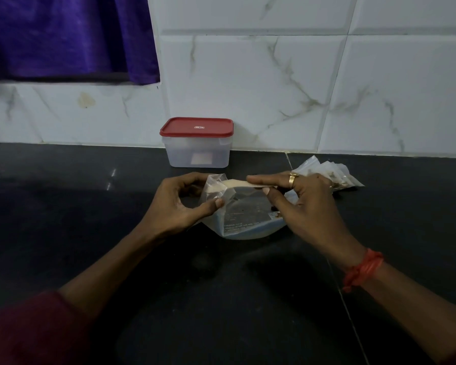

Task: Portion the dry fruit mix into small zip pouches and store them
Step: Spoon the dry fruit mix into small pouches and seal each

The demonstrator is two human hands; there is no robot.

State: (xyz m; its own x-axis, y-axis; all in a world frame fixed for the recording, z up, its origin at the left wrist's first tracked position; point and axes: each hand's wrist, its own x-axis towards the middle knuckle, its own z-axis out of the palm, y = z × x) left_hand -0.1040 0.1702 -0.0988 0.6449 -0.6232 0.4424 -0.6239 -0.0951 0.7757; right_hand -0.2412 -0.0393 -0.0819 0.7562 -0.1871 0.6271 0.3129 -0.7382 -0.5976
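A large clear plastic bag (244, 214) with printed text and a blue lower edge stands on the black counter (90, 206). My left hand (179, 204) pinches its left top corner. My right hand (303, 204), with a gold ring, pinches the right side of the bag's top strip between thumb and forefinger. The bag looks mostly empty. Several small zip pouches (332, 175) with brown dry fruit inside lie in a pile just behind my right hand, partly hidden by it. A translucent storage box (197, 151) with a red lid stands shut against the wall, behind the bag.
A white marble-patterned tiled wall (300, 88) backs the counter. A purple cloth (63, 38) hangs at the upper left. A seam in the counter runs from the wall toward the lower right.
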